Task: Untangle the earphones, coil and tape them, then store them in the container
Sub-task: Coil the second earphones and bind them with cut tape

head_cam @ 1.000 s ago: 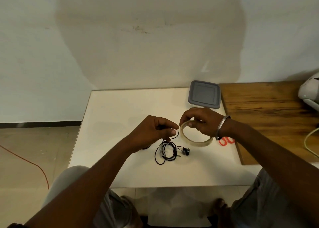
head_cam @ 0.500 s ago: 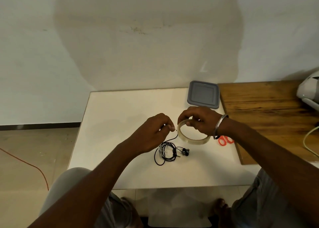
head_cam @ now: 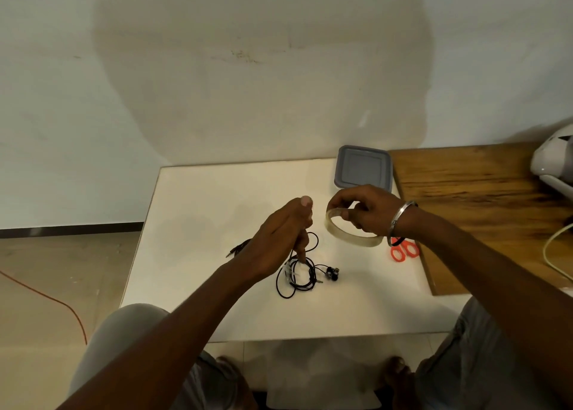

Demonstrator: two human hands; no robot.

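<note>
The black earphones (head_cam: 297, 277) lie loosely coiled on the white table (head_cam: 201, 211), with the earbuds (head_cam: 332, 273) at the coil's right. My left hand (head_cam: 280, 236) hovers just above the coil with its thumb raised. Its fingers are closed on a strand of the cable that rises from the coil. My right hand (head_cam: 367, 211) grips a roll of clear tape (head_cam: 352, 239) from above and holds it tilted just above the table, right of my left hand. The grey container (head_cam: 362, 167) stands lidded at the table's far right edge.
Orange-handled scissors (head_cam: 403, 250) lie under my right wrist, by the edge of a wooden board (head_cam: 471, 198). A cable plug (head_cam: 235, 250) sticks out left of my left hand. A white appliance (head_cam: 555, 164) and a pale cord (head_cam: 555, 254) sit far right.
My left hand has risen a little and turned, thumb now pointing up, drawing the cable strand with it. My right hand lifted the tape roll slightly and moved it right.
</note>
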